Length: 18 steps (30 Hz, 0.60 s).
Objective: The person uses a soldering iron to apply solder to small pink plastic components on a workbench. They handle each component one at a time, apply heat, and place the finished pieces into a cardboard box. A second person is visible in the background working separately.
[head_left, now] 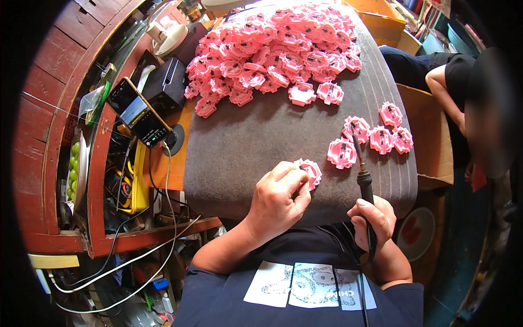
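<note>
My left hand [279, 197] is closed, its fingertips at the left edge of a pink plastic part [312, 174] near the table's front edge. Those fingers partly cover the part. In my right hand [376, 222] is a soldering iron [365, 186] with a black handle, gripped upright with its cord trailing down. Its dark tip points away from me, over or beside one of several loose pink parts [357, 129]; whether it touches cannot be told. Farther off, a large heap of the same pink parts [272, 52] covers the far end of the dark table mat [245, 141].
To the left, a phone [139, 111] leans on a round stand with a white cable plugged in. Beyond it sits a black box [164, 84]. A yellow bin [136, 188] holds cables. At right are a cardboard box [425, 131] and another person's arm [444, 95].
</note>
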Motion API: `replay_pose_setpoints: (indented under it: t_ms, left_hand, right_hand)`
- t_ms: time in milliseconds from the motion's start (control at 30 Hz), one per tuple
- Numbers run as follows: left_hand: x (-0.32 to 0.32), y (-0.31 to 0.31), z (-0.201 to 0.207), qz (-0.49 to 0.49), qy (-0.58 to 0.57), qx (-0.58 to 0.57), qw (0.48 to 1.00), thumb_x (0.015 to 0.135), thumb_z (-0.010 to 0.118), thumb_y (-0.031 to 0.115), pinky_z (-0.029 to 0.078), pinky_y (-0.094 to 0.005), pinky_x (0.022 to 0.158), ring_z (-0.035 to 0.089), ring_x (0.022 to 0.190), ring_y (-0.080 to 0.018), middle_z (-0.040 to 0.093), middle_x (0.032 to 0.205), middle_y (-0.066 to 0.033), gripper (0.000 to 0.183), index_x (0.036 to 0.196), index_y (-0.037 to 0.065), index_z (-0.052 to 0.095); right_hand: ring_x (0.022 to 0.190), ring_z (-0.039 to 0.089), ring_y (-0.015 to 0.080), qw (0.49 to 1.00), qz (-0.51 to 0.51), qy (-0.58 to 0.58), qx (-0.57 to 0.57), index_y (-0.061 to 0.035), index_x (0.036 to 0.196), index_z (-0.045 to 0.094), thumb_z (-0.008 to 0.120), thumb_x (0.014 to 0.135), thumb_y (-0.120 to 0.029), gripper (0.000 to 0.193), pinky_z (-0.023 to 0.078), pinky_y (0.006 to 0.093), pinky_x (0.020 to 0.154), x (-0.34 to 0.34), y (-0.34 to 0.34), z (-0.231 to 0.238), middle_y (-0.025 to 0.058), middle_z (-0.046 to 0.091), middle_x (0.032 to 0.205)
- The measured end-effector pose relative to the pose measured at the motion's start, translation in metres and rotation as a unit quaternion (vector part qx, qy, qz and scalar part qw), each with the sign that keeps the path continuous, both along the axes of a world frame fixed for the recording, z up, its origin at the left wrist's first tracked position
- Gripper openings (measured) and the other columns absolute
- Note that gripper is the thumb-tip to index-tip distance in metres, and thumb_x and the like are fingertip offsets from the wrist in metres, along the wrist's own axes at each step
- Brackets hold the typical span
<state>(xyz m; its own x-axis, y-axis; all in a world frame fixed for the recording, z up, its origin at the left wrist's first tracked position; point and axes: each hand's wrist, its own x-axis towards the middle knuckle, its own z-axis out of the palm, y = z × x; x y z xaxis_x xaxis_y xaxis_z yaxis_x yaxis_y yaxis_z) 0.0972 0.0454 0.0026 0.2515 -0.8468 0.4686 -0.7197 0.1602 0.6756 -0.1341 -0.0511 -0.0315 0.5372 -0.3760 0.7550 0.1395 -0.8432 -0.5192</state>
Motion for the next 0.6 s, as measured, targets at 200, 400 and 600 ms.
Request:
replay_pose_setpoints:
  t_ms: [200,400,600]
  left_hand:
    - [0.004,0.001,-0.004,-0.009,0.002,-0.007,1.0,0.084,0.077,-0.004,0.055,-0.0329,0.066,0.069,0.075,-0.0208,0.068,0.097,-0.0111,0.014,0.097,0.002,0.073]
    - [0.005,0.013,-0.007,0.031,0.062,-0.084,0.994,0.087,0.076,-0.006,0.051,-0.0265,0.065,0.061,0.072,-0.0111,0.064,0.115,-0.0116,0.032,0.118,0.0,0.071]
    - [0.025,0.035,-0.02,0.11,0.078,-0.091,0.987,0.087,0.072,-0.009,0.048,-0.0258,0.067,0.057,0.073,-0.0109,0.063,0.116,-0.0108,0.033,0.119,0.001,0.069]
  right_hand:
    - [0.078,0.071,0.0323,1.0,-0.017,0.021,-0.007,0.0004,0.128,0.066,0.082,0.085,0.0,0.046,0.057,0.039,0.067,0.009,-0.004,0.008,0.0172,0.072,0.099]
    - [0.116,0.069,0.0371,0.994,-0.024,0.093,-0.05,-0.005,0.129,0.068,0.082,0.085,-0.016,0.048,0.051,0.0512,0.1,0.052,-0.014,0.046,0.0153,0.074,0.119]
    - [0.132,0.063,0.0343,0.972,0.014,0.178,-0.15,-0.0172,0.123,0.067,0.076,0.087,-0.022,0.037,0.043,0.062,0.111,0.117,-0.019,0.04,0.0097,0.072,0.119]
